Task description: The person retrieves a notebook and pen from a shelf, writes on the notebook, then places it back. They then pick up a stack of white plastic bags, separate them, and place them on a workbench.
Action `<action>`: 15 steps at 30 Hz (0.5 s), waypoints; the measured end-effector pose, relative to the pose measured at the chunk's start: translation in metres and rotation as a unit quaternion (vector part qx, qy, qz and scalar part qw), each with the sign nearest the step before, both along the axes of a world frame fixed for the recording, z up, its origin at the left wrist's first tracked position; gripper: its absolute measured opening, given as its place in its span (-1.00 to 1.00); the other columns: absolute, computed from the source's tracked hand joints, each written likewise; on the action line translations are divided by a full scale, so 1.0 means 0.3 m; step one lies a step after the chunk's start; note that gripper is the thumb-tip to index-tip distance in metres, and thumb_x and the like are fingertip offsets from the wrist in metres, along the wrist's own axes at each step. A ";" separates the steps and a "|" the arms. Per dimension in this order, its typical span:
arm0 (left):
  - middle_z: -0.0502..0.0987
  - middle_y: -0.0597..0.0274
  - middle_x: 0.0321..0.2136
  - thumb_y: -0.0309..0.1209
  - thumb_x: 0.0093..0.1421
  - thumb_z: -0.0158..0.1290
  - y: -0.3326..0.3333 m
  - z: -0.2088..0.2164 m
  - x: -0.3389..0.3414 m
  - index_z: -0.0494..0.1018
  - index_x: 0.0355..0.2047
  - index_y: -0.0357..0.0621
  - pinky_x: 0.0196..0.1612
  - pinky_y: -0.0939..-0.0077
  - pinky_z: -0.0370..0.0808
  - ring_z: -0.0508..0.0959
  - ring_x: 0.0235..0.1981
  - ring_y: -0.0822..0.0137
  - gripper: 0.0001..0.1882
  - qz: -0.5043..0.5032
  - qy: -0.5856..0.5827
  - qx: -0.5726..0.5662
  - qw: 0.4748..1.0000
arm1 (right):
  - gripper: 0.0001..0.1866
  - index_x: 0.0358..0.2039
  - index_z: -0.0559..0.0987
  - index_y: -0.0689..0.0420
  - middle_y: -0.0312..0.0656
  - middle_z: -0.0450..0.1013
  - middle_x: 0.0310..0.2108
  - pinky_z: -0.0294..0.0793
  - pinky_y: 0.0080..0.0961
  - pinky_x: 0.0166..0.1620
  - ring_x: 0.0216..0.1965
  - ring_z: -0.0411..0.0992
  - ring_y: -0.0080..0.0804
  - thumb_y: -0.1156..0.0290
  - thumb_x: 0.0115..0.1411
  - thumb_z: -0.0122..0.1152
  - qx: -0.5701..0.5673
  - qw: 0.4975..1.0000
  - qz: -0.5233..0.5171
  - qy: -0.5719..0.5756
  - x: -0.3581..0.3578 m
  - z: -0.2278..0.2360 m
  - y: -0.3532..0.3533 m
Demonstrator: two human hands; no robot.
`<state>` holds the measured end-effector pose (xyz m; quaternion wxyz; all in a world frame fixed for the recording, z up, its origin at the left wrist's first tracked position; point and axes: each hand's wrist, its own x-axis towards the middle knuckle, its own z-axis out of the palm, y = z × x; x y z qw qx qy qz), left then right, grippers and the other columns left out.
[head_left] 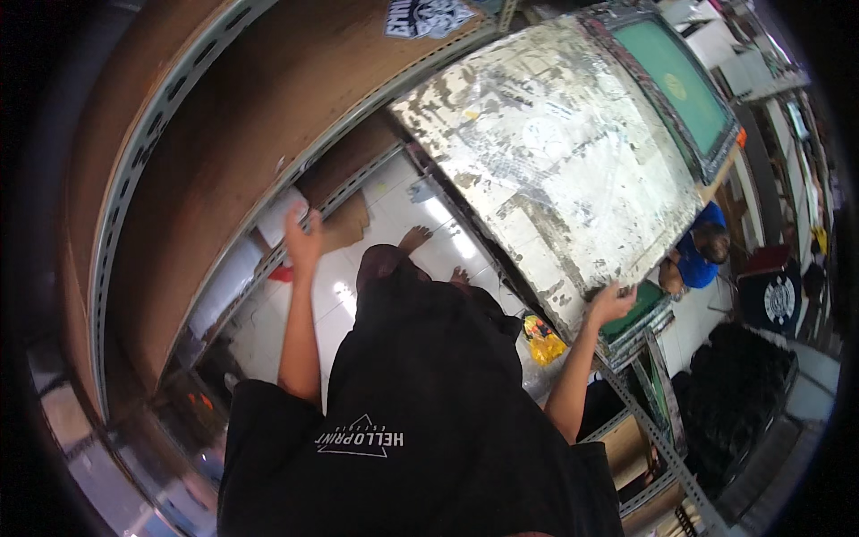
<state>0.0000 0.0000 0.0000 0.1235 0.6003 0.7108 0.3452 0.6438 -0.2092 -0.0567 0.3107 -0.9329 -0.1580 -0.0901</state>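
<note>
My left hand (304, 234) is raised in front of the metal-framed shelf (242, 134) on the left. Its fingers are spread and I see nothing in them. On the other side, my right hand (611, 304) is at the near right corner of a worktop (555, 143) with worn, blotchy white paint. Its fingers are partly apart, with no object visible in them; whether they touch the worktop's edge I cannot tell. Below that hand lies a green-meshed screen frame (637, 311).
A larger green screen frame (676, 85) rests at the worktop's far end. Beyond it, a person in blue (702, 251) is low down. A yellow plastic bag (542, 340) lies beside my legs on the white tiled floor (376, 210). A black heap (734, 385) fills the right.
</note>
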 end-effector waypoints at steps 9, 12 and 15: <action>0.65 0.09 0.04 -0.08 0.40 0.09 -0.794 -0.578 0.016 0.56 0.12 -0.25 0.16 0.28 0.50 0.62 0.02 0.17 -0.49 0.095 -0.297 -0.422 0.851 | -0.53 0.30 0.50 -0.12 0.13 0.20 0.42 0.04 0.27 0.37 0.38 0.13 0.29 0.16 0.42 0.00 -0.146 0.981 0.056 -0.111 -0.161 0.024 0.106; 0.66 0.13 0.02 -0.05 0.37 0.08 -0.898 -0.638 -0.055 0.57 0.13 -0.16 0.15 0.29 0.49 0.62 -0.02 0.18 -0.50 0.096 -0.223 -0.489 0.838 | -0.54 0.29 0.51 -0.14 0.14 0.21 0.41 0.03 0.27 0.38 0.38 0.13 0.28 0.13 0.43 -0.01 -0.165 0.979 0.053 -0.108 -0.140 0.002 0.099; 0.69 0.11 -0.06 -0.08 0.37 0.05 -0.982 -0.688 -0.067 0.60 0.04 -0.15 0.12 0.30 0.50 0.65 -0.08 0.23 -0.55 0.004 -0.215 -0.504 0.837 | -0.53 0.29 0.51 -0.13 0.14 0.20 0.42 0.01 0.27 0.39 0.39 0.11 0.28 0.11 0.44 -0.02 -0.169 0.979 0.053 -0.101 -0.129 0.004 0.098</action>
